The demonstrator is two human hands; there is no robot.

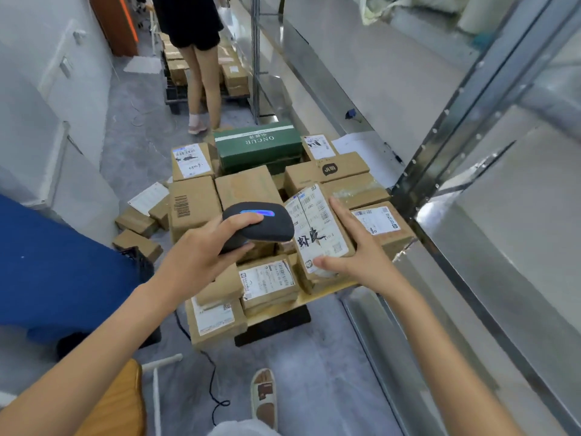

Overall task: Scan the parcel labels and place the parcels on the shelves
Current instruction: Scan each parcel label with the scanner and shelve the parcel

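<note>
My left hand (204,250) grips a black handheld scanner (261,223) with a blue light on top, its head right beside a parcel's label. My right hand (355,247) holds that small brown cardboard parcel (323,243), thumb on the near end and fingers along its right side. Its white label with black handwriting faces up. Under both hands lies a heap of brown parcels (195,206) and a green box (257,146), stacked on a low cart.
Grey metal shelves (471,171) run along the right, their boards bare here. Another person (195,58) stands ahead in the aisle by a second cart of parcels. Loose boxes (138,228) lie on the floor at left, near a blue bin (56,272). A black cable (213,379) trails across the floor.
</note>
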